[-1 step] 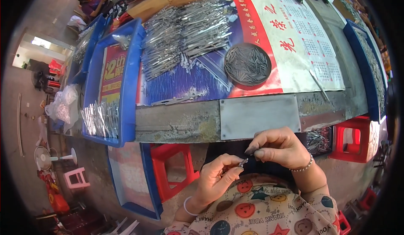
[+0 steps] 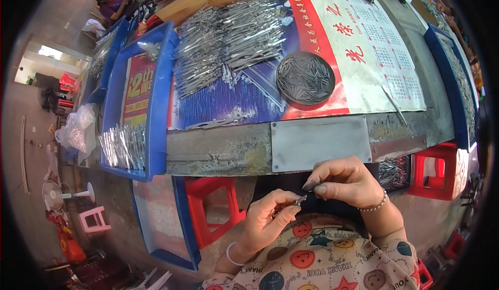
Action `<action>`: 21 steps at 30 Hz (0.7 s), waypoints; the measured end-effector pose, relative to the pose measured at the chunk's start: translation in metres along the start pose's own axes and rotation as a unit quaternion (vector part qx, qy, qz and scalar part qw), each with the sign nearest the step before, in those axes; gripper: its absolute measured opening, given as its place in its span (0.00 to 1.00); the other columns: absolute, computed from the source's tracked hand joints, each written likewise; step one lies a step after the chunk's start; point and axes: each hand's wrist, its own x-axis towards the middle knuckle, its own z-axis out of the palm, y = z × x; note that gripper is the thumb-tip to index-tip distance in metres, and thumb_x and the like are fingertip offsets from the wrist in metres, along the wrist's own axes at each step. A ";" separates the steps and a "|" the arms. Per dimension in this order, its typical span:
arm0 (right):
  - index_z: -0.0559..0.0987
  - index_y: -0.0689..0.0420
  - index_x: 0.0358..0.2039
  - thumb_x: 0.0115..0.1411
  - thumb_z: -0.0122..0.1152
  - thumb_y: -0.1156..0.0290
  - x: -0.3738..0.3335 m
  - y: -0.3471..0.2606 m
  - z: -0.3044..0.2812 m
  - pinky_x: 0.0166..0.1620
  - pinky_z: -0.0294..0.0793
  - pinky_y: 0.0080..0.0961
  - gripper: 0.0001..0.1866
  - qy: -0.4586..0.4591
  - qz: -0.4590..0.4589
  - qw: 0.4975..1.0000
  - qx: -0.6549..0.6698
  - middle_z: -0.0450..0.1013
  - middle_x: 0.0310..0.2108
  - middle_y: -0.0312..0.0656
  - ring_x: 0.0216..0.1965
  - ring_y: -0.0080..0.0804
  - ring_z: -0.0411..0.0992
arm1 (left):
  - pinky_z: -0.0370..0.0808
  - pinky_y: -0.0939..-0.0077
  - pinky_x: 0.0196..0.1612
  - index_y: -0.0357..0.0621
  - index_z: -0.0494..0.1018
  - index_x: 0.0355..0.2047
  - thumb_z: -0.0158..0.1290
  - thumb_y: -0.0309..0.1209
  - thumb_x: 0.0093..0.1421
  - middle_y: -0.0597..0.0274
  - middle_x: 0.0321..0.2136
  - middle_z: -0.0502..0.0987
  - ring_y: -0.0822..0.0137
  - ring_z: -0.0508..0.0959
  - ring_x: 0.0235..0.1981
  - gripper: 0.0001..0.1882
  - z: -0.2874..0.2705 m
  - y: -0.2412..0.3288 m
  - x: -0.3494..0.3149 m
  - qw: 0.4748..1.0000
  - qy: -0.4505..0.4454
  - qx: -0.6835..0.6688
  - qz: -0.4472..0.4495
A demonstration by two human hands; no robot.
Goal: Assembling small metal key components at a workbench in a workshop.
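My left hand (image 2: 267, 220) pinches a small shiny metal piece (image 2: 301, 200) between thumb and fingers, just past the bench's near edge. Close beside it, my right hand (image 2: 348, 183) is closed in a pinch; whatever lies between its darkened fingertips is too small to make out. Both hands are over my lap, in front of a pale metal plate (image 2: 319, 144) fixed to the bench edge. Beyond the plate stands a round dark dish (image 2: 311, 102) holding many short grey metal pins (image 2: 305, 77). Slim silvery metal parts (image 2: 254, 30) lie piled in rows at the back.
A blue tray (image 2: 165, 87) with upright metal parts (image 2: 123, 147) sits at the bench's left. At right are a thin rod (image 2: 395, 105) and another blue tray (image 2: 448, 82). Red stools (image 2: 210, 207) stand below the bench. A person (image 2: 112, 1) sits far left.
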 end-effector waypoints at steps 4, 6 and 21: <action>0.76 0.65 0.39 0.58 0.56 0.83 0.000 0.001 -0.003 0.43 0.70 0.16 0.08 -0.016 -0.004 1.000 0.005 0.75 0.36 0.35 0.38 0.18 0.70 | 0.72 0.85 0.33 0.31 0.70 0.41 0.50 0.20 0.62 0.59 0.32 0.73 0.76 0.73 0.29 0.07 -0.002 -0.001 0.004 1.000 -0.017 0.022 -0.006; 0.75 0.64 0.39 0.58 0.55 0.84 -0.001 0.001 -0.003 0.43 0.70 0.16 0.09 -0.015 0.001 1.000 0.023 0.74 0.37 0.35 0.39 0.18 0.70 | 0.72 0.85 0.33 0.31 0.70 0.41 0.50 0.20 0.62 0.59 0.32 0.73 0.76 0.73 0.29 0.07 -0.002 -0.001 0.005 1.000 -0.020 0.022 -0.008; 0.69 0.61 0.35 0.53 0.55 0.86 0.009 0.003 0.002 0.35 0.64 0.12 0.10 -0.013 0.055 0.997 0.057 0.65 0.31 0.29 0.32 0.11 0.63 | 0.71 0.87 0.30 0.30 0.72 0.40 0.51 0.20 0.61 0.60 0.31 0.73 0.77 0.73 0.27 0.08 -0.009 -0.002 0.009 0.998 -0.030 0.047 0.007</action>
